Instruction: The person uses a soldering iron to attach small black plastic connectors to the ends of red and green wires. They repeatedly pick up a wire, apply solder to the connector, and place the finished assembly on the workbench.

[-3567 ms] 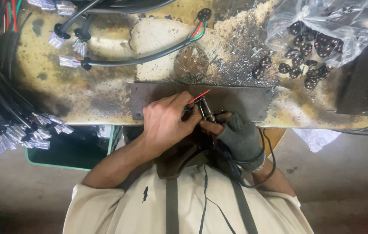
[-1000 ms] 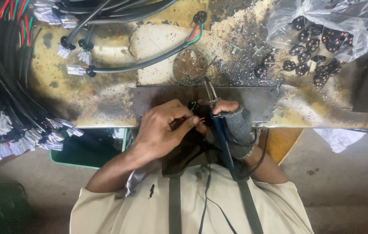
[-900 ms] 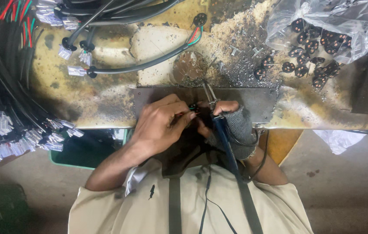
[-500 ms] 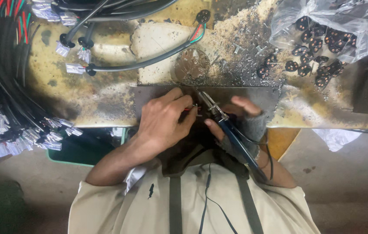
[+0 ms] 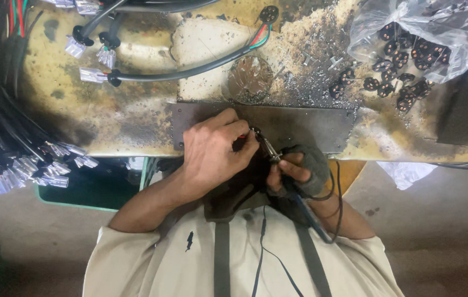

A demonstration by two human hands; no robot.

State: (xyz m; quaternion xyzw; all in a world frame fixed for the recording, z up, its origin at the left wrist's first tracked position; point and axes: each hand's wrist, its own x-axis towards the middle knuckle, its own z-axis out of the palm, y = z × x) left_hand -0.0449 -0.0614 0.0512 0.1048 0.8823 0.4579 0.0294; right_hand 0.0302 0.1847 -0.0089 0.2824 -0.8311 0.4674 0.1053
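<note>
Plate [image 5: 305,124] at table [image 5: 129,115] near edge, hands meeting just before it; cable [image 5: 190,69] behind on table, connector bag [image 5: 432,33] far right, wire bundles [image 5: 3,154] hanging left.

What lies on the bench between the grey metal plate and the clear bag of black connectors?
In the head view, loose black connectors and metal scraps lie on the stained bench between the grey metal plate and the clear bag.

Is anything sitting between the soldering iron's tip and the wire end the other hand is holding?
Nothing visible does. The left hand pinches the red wire end over the dark metal plate, and the soldering iron in the gloved right hand points its tip right at it.
</note>
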